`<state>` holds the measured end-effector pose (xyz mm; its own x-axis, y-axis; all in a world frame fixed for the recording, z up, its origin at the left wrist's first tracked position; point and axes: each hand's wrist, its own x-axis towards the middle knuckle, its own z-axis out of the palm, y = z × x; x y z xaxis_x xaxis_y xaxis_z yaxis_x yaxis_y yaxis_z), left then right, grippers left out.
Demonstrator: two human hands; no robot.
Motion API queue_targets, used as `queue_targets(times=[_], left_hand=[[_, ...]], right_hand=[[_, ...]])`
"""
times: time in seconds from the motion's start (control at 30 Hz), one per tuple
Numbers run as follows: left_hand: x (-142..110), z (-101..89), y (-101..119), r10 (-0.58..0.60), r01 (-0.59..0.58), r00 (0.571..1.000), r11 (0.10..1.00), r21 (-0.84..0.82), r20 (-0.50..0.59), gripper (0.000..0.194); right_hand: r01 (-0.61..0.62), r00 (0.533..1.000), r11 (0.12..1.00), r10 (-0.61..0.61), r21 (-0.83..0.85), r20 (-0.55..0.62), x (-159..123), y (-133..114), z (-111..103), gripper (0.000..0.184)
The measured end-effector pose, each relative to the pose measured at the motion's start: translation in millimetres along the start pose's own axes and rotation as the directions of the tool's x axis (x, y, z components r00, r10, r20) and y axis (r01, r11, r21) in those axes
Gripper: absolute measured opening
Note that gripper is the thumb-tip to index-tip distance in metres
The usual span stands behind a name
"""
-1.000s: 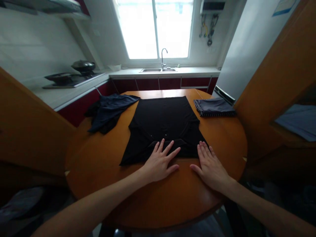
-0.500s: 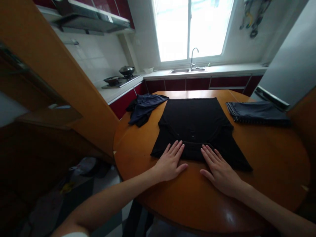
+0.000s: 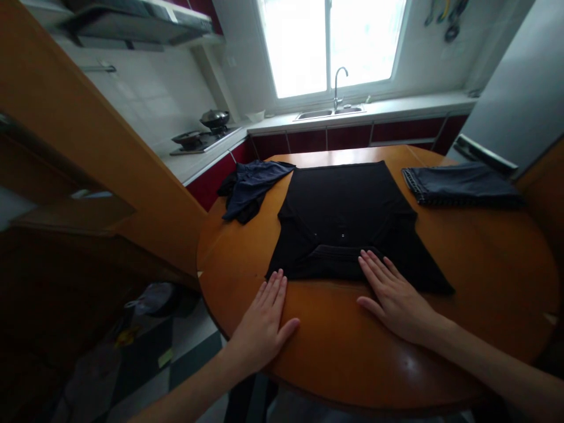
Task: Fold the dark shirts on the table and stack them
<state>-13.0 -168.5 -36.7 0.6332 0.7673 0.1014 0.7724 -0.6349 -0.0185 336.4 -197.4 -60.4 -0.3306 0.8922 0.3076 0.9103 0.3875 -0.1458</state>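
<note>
Black shirt (image 3: pixel 343 205) flat on table (image 3: pixel 326 329); both hands (image 3: pixel 328 308) unclenched, fingertips on near edge.

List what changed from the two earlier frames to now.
Left hand slid outward from the black shirt's collar to its near-left corner. Right hand went inward from the near-right corner to the collar. Camera view turned left. Unchanged: shirt spread flat, crumpled navy garment left, folded garment right, both hands open.
</note>
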Motion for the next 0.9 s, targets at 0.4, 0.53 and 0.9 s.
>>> queue_targets(times=[0.4,0.53,0.9], left_hand=[[9.7,-5.8,29.4,0.119,-0.120,0.962,0.993,0.011,-0.245,0.073],[78.3,-25.1,35.1,0.208,-0.233,0.957,0.967,-0.106,-0.202,0.052],[122.6,4.7,33.9,0.201,-0.223,0.972,0.951,-0.213,-0.122,0.056]], right_hand=[[-0.041,0.995,0.998,0.037,0.039,0.092,7.7,-3.7,-15.2,0.083],[-0.048,0.996,0.996,0.042,0.075,0.083,8.3,-2.5,-15.7,0.082],[-0.099,0.995,0.989,0.099,0.112,0.006,3.5,-1.0,-17.6,0.062]])
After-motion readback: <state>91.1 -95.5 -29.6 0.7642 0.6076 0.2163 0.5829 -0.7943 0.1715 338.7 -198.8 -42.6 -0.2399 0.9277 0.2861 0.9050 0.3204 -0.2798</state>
